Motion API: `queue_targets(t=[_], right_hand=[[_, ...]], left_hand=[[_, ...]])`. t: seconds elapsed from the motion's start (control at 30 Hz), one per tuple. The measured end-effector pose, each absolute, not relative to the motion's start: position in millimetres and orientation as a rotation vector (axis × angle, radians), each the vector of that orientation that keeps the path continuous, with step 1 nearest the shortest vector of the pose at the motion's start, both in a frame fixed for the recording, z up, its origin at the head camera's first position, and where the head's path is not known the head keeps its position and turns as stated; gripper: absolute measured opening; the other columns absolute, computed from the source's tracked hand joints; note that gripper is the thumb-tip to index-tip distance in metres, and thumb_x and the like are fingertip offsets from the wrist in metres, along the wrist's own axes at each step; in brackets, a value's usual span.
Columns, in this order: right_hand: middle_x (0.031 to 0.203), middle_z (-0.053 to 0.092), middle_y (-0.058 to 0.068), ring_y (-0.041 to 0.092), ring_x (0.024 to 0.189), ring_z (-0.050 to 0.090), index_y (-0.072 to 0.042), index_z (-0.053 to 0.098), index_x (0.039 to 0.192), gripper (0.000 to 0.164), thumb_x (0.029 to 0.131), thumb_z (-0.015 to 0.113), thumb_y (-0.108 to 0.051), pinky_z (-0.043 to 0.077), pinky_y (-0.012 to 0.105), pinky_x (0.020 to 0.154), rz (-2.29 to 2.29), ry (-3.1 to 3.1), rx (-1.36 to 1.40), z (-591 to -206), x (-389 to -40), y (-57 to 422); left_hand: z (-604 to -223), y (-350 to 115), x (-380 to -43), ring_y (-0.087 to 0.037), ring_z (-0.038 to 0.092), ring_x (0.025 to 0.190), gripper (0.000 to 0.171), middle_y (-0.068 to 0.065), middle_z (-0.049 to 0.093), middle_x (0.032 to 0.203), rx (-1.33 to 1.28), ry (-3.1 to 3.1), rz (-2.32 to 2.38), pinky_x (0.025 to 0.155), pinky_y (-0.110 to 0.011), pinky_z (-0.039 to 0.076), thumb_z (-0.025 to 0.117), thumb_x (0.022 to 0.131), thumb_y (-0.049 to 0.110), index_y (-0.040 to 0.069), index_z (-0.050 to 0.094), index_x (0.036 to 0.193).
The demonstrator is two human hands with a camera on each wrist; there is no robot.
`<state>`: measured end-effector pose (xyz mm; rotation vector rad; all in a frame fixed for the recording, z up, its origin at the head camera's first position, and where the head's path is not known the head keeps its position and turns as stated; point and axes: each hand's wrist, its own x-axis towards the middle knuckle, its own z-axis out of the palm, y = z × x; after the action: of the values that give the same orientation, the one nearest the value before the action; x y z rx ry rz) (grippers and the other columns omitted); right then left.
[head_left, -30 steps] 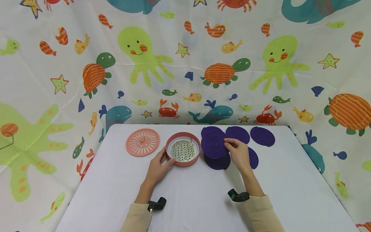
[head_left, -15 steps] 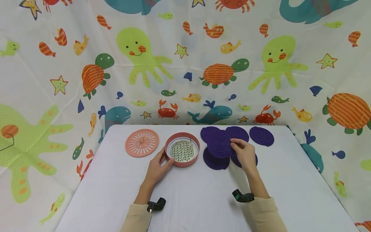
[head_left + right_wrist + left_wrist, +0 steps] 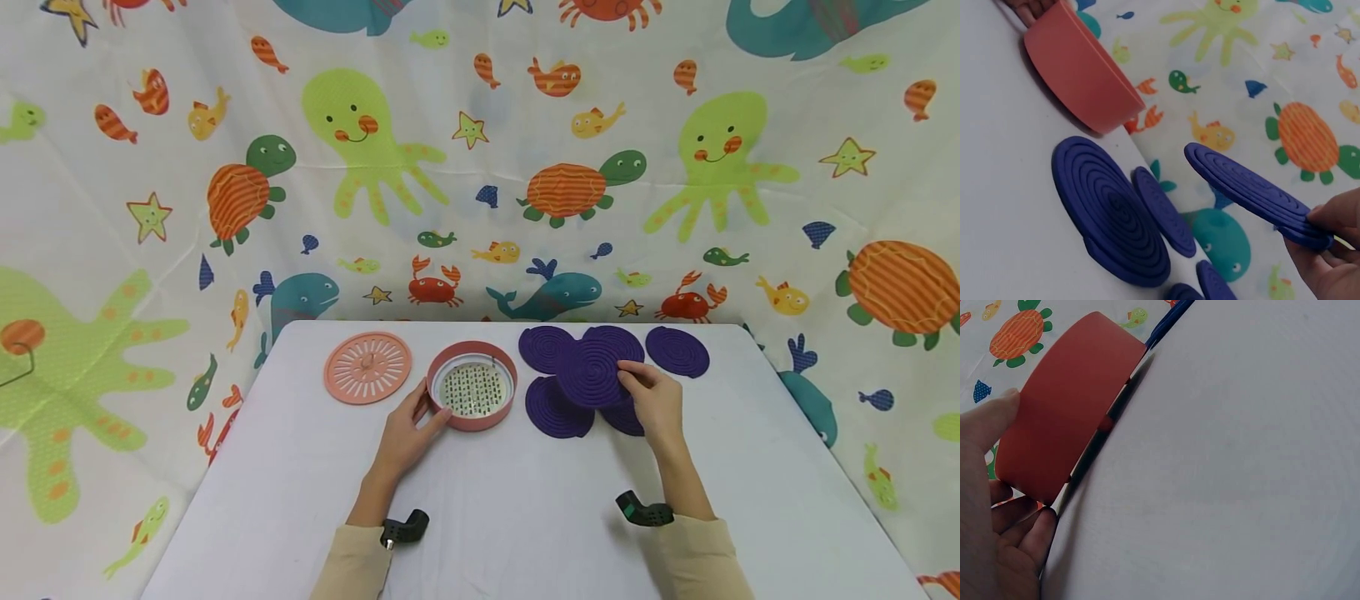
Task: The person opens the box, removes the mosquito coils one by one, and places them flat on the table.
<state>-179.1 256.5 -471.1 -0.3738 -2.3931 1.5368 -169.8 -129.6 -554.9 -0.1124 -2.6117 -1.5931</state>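
Observation:
My left hand [image 3: 403, 437] grips a pink round mosquito coil case [image 3: 480, 423] at its near left side, thumb and fingers on its outer wall. Inside the case lies a metal plate dotted with small holes. In the left wrist view the wall of the case [image 3: 1069, 409] shows between thumb and fingers. My right hand [image 3: 657, 408] pinches the edge of a purple mosquito coil [image 3: 592, 375], a flat spiral disc. From the right wrist this held coil [image 3: 1247, 187] appears raised off the table and tilted. In the head view it overlaps several other coils.
A pink slotted lid [image 3: 368, 368] lies left of the case. Several purple coils rest on the white table: one coil [image 3: 558, 412] close right of the case, another coil [image 3: 678, 352] at the far right. A patterned cloth [image 3: 480, 167] hangs behind the table's back edge.
My right hand has carried the pinched coil to the right, away from the case, uncovering the coils on the left of the group. My left hand stays on the case.

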Motion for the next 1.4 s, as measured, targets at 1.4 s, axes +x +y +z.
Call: queue_targets(t=[1.4], right_hand=[[0.083,0.066,-0.019,-0.003,0.076,0.06,-0.004,0.073,0.116,0.023,0.094,0.069,-0.011,0.051,0.003,0.063,1.771,-1.997,-0.705,-455.5,-169.2,322.3]], left_hand=[[-554.1,-129.9,-168.9,-0.027,0.047,0.143,0.086,-0.012,0.042,0.158,-0.138,-2.579,-1.603,0.114,-0.029,0.044,0.071,0.089,0.051,0.007,0.037,0.155]])
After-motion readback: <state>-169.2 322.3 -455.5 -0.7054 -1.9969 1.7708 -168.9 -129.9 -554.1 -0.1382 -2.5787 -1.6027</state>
